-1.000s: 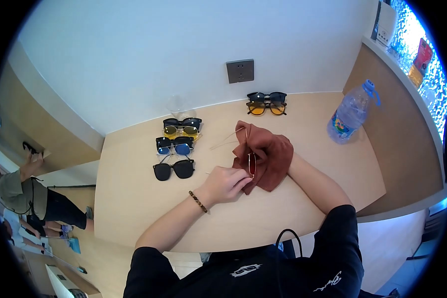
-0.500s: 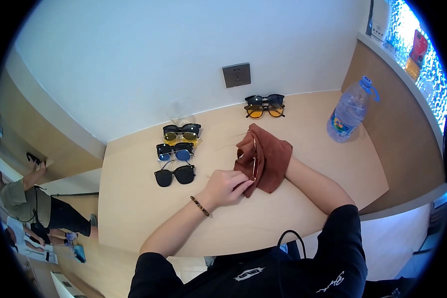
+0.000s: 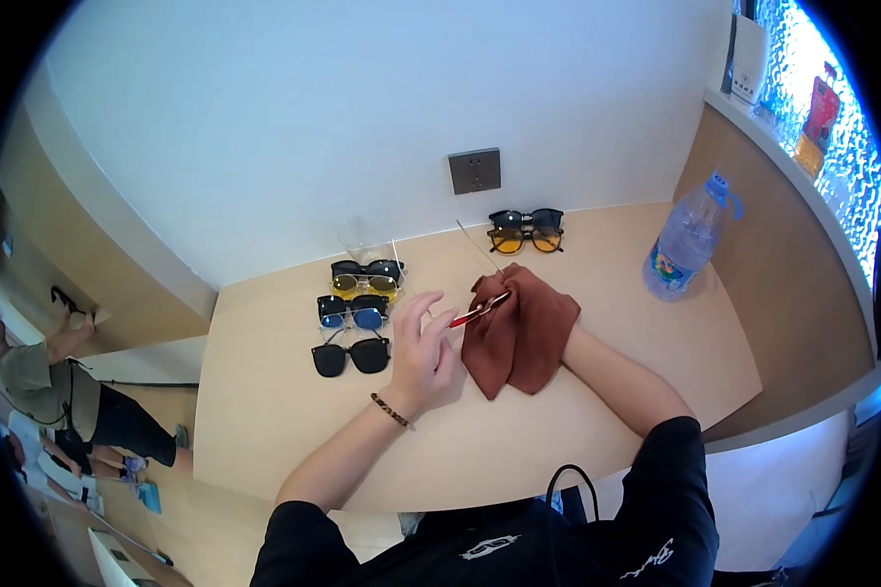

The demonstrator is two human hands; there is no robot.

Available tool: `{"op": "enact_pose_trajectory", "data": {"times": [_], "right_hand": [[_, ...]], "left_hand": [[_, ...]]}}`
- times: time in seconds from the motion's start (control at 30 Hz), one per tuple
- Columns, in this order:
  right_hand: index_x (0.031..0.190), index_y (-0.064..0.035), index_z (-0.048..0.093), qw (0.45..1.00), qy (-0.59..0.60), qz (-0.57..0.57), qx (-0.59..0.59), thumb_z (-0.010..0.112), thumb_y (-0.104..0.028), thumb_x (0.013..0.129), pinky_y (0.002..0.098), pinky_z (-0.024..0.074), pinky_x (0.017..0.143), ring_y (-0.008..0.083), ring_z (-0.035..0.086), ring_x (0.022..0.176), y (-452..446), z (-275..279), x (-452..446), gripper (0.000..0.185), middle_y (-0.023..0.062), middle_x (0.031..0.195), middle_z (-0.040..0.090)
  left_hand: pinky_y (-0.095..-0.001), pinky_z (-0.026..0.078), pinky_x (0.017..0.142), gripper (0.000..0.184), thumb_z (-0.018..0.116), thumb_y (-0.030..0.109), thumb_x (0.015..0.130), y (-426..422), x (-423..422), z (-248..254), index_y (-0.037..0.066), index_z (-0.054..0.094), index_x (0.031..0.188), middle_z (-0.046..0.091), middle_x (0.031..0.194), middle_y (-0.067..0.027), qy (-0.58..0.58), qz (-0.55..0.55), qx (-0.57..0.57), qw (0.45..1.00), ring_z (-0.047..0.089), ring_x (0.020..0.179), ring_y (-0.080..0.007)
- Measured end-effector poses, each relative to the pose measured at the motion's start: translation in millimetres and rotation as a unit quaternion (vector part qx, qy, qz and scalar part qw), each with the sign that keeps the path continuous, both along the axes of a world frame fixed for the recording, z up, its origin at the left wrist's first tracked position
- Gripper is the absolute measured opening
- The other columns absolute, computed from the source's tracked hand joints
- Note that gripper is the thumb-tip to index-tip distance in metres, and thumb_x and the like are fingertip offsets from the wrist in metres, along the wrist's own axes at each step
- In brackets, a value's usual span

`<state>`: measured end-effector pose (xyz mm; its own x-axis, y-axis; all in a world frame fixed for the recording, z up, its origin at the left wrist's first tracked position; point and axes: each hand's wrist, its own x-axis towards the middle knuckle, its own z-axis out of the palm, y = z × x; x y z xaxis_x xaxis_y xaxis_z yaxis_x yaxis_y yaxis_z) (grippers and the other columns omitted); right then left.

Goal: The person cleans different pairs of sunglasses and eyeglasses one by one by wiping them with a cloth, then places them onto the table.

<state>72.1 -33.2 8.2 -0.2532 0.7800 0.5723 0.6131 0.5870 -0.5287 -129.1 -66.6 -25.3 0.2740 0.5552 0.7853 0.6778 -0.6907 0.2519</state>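
Note:
My left hand is raised over the table with its fingers spread, its fingertips close to one end of the thin-framed red-lensed glasses. Whether they touch is not clear. The far part of these glasses lies in the folds of a reddish-brown cloth. My right hand is beneath the cloth, gripping it around the glasses; its fingers are covered. Left of my hands stands a column of glasses, with black sunglasses nearest, blue-lensed glasses behind, then yellow-lensed glasses.
Dark sunglasses and orange-lensed glasses lie near the wall below a socket. A plastic bottle stands at the right by a wooden partition. Other people, one a person in a green shirt, are at far left.
My left hand has let go of the glasses' edge and opened, moving up and left. The glasses and cloth have turned, so the red lens now points toward my left hand.

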Motion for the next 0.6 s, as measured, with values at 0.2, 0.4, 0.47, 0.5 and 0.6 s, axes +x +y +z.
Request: {"op": "enact_pose_trajectory", "data": {"times": [0.2, 0.4, 0.47, 0.5, 0.6], "right_hand": [[0.095, 0.001, 0.057, 0.859, 0.342, 0.175, -0.337, 0.049, 0.002, 0.093, 0.0261, 0.0494, 0.074, 0.0117, 0.06, 0.087, 31.4, -8.3, 7.1, 0.009, 0.0063, 0.087, 0.062], [0.097, 0.001, 0.058, 0.99, -0.049, 0.047, -0.123, 0.056, 0.0, 0.094, 0.0284, 0.0539, 0.078, 0.0146, 0.063, 0.09, 26.1, -1.8, 13.6, 0.004, 0.0073, 0.094, 0.064], [0.096, 0.0008, 0.058, 0.957, -0.256, 0.075, 0.115, 0.058, 0.0, 0.093, 0.0284, 0.0555, 0.077, 0.0151, 0.064, 0.091, 33.5, -18.6, 16.6, 0.003, 0.0077, 0.095, 0.065], [0.096, 0.0004, 0.057, 0.973, 0.077, 0.135, -0.171, 0.06, 0.0, 0.092, 0.0283, 0.0566, 0.075, 0.0154, 0.065, 0.09, 28.8, -13.3, 9.4, 0.005, 0.008, 0.096, 0.065], [0.098, -0.0008, 0.055, 0.821, 0.364, 0.159, -0.411, 0.061, 0.001, 0.093, 0.0279, 0.0578, 0.071, 0.0165, 0.066, 0.087, 25.0, -8.7, 4.6, 0.008, 0.0082, 0.096, 0.064]], "left_hand": [[-0.0494, 0.032, 0.119, 0.084, 0.053, -0.006, 0.078, 0.6, 0.1, 5.8, 0.0, 0.027, 0.157, 0.041, 0.153, -0.0255, -0.191, -0.033, -0.093, 0.977, 0.038, 0.145, -0.039], [-0.0392, 0.044, 0.109, 0.09, 0.059, 0.0, 0.091, 7.5, -7.9, -18.1, -0.002, 0.006, 0.164, 0.042, 0.153, -0.0226, -0.27, -0.192, -0.285, 0.9, 0.057, 0.128, -0.028], [-0.0301, 0.052, 0.095, 0.074, 0.06, 0.008, 0.102, 6.2, 1.6, -22.2, 0.0, 0.017, 0.162, 0.048, 0.143, -0.0173, -0.312, -0.175, -0.321, 0.877, 0.063, 0.114, -0.0212], [-0.0301, 0.052, 0.095, 0.074, 0.06, 0.008, 0.102, 8.4, 0.6, -22.4, 0.0, 0.017, 0.162, 0.048, 0.143, -0.0173, -0.315, -0.175, -0.321, 0.876, 0.063, 0.114, -0.0212], [-0.0275, 0.054, 0.088, 0.05, 0.058, 0.007, 0.104, 13.2, -2.3, -22.2, -0.001, 0.039, 0.151, 0.051, 0.135, -0.0137, -0.281, -0.141, -0.361, 0.878, 0.064, 0.107, -0.0173]]}}
